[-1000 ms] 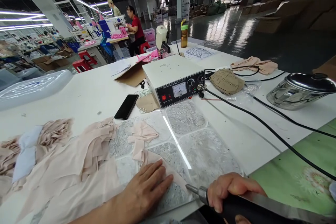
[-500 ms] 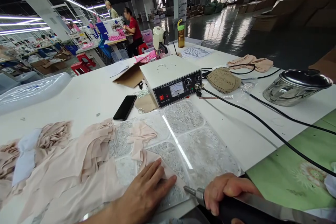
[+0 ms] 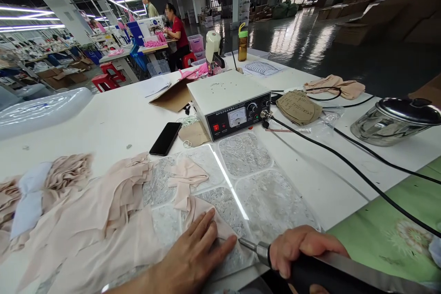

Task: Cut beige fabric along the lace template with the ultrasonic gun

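A wide workroom is seen far beyond the grip, where a person in a red top (image 3: 177, 32) is seated at a sewing machine (image 3: 151, 27); the letters on this machine are too small to be read. A white table (image 3: 330, 188) is covered, in front of the hands, by a grey marbled sheet (image 3: 275, 202). The handheld tool (image 3: 320, 275) is gripped firmly by the right hand (image 3: 301, 248), its fingers closed around the black handle. The beige cloth strip (image 3: 198, 206) lies to the left of this grip and is pressed by the left hand (image 3: 193, 250), which is spread flat and not clenched.

Ahead of the grip, a control box (image 3: 225, 101) is placed; a line of Chinese characters is printed on its black panel, with smaller labels below, but these cannot be read with certainty. On the brown card pieces (image 3: 299, 107), ahead and slightly right, handwriting is seen, also not legible.

Compared with half a second ago, the metal tip is brought closer to the left thumb and is now just beside it; whether they touch cannot be told. The left hand is kept at almost the same place on the strip.
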Demonstrator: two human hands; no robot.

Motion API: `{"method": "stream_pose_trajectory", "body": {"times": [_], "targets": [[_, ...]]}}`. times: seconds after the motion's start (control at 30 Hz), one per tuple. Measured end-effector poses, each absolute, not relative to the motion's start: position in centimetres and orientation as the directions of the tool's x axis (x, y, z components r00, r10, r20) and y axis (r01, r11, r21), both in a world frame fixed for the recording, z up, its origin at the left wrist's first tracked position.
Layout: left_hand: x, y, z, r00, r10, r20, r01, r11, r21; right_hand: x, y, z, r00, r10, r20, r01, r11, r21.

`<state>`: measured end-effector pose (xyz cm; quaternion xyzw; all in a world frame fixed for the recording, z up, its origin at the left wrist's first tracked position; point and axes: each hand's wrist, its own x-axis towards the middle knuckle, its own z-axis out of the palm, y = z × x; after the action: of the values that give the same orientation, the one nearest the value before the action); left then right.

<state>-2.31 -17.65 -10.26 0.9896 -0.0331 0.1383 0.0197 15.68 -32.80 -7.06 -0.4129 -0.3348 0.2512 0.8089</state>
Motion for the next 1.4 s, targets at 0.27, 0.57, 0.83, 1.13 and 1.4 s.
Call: {"method": "stream_pose_trajectory", "body": {"times": [0.27, 0.57, 0.83, 1.13, 1.4], "targets": [[-2.0, -17.6, -9.6, 0.951, -0.083, 0.298, -0.089, -0.996, 0.006, 14.9, -31.3, -7.0, 0.687, 0.655, 0.315, -0.109, 0.521, -0.847], [-2.3, -17.8, -10.4, 0.952, -0.053, 0.301, -0.069, -0.997, 0.045, 15.2, -31.0, -6.3, 0.715, 0.636, 0.291, -0.113, 0.516, -0.849], [-1.9, -17.7, -9.4, 0.955, -0.061, 0.290, -0.074, -0.997, 0.033, 14.7, -31.3, -6.0, 0.721, 0.642, 0.259, -0.154, 0.513, -0.844], [-1.8, -17.7, -8.8, 0.960, -0.069, 0.271, -0.073, -0.997, 0.003, 14.9, -31.0, -6.1, 0.703, 0.648, 0.293, -0.121, 0.515, -0.849], [-1.9, -17.8, -8.7, 0.964, -0.065, 0.258, -0.067, -0.998, -0.003, 14.8, -31.0, -6.5, 0.680, 0.669, 0.299, -0.124, 0.507, -0.853]]}}
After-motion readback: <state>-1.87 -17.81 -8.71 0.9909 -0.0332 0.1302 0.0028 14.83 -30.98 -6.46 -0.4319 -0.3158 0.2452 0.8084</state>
